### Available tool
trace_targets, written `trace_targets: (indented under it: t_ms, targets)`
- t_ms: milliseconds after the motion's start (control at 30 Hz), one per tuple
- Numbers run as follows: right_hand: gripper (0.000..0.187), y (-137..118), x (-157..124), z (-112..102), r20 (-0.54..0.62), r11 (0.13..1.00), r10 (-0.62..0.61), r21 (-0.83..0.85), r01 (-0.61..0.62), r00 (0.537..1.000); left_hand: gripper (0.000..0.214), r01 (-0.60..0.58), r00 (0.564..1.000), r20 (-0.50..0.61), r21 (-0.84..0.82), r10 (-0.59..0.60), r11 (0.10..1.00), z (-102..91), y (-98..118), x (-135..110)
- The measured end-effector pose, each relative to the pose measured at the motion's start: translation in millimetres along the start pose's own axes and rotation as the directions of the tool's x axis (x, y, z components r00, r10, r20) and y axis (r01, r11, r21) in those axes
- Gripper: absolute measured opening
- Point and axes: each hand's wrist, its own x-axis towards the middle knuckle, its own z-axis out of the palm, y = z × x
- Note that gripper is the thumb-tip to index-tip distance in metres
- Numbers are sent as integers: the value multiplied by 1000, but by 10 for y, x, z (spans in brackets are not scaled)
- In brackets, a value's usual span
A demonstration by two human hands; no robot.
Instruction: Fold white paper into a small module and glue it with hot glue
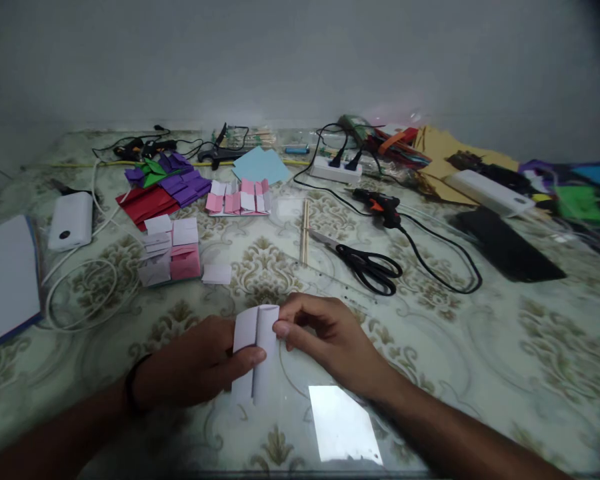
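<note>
A folded piece of white paper [266, 340] is held upright over the table between both hands. My left hand [205, 360] grips it from the left, thumb flat across its front and the other fingers hidden behind. At its upper right edge, my right hand [325, 333] pinches the paper between thumb and forefinger. Black-handled scissors [367, 263] lie beyond my right hand, beside thin wooden sticks [305, 233]. Folded white and pink papers [185, 250] rest past my left hand, with a small white paper piece [217, 274] next to them.
Farther back are pink and white folded papers [240, 198], purple folded papers [185, 187], light blue sheets [261, 165] and a power strip [336, 171]. A glue gun [380, 205] with a looping cord lies right of centre. A black phone [510, 245] and white power bank [71, 221] flank the sides.
</note>
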Motion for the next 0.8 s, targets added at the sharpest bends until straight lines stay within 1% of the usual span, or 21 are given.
trace_targets:
  t_ms: [67, 100, 167, 267, 367, 500, 567, 633, 667, 733, 767, 800]
  targets:
    - [25, 6, -8, 6, 6, 1000, -10, 5, 10, 1000, 31, -49, 997, 59, 27, 47, 998, -9, 18, -1]
    - [24, 8, -12, 10, 8, 1000, -17, 7, 17, 1000, 31, -67, 996, 69, 35, 65, 997, -13, 30, -2]
    - [20, 12, -19, 18, 10, 999, -41, 7, 41, 999, 32, -104, 994, 40, 61, 102, 993, -15, 52, -7]
    - [18, 12, -31, 30, 5, 996, -91, -6, 91, 996, 35, -139, 989, -38, 136, 145, 981, 0, 66, -12]
    - [18, 8, -51, 42, -9, 989, -147, -25, 146, 989, 39, -185, 977, -60, 221, 203, 958, 19, 58, -13]
    - [16, 2, -94, 54, -35, 968, -241, -78, 238, 970, 43, -265, 947, -81, 355, 312, 897, 29, 33, -34]
    - [14, 0, -117, 59, -39, 951, -293, -116, 287, 955, 40, -261, 938, -100, 426, 331, 867, 34, 20, -52]
    - [12, -2, -138, 63, -34, 930, -342, -158, 333, 939, 32, -254, 926, -137, 463, 352, 849, 46, 7, -62]
    - [11, -4, -148, 65, -29, 917, -368, -173, 358, 929, 27, -258, 915, -166, 462, 369, 848, 54, -1, -61]
    - [8, -11, -166, 70, -27, 892, -419, -198, 406, 907, 13, -294, 877, -238, 420, 417, 858, 70, -22, -49]
    - [8, -16, -173, 72, -37, 880, -443, -211, 426, 896, 10, -318, 849, -290, 386, 441, 866, 76, -35, -41]
    - [8, -23, -180, 73, -55, 867, -466, -226, 444, 883, 15, -340, 808, -361, 358, 465, 870, 79, -48, -36]
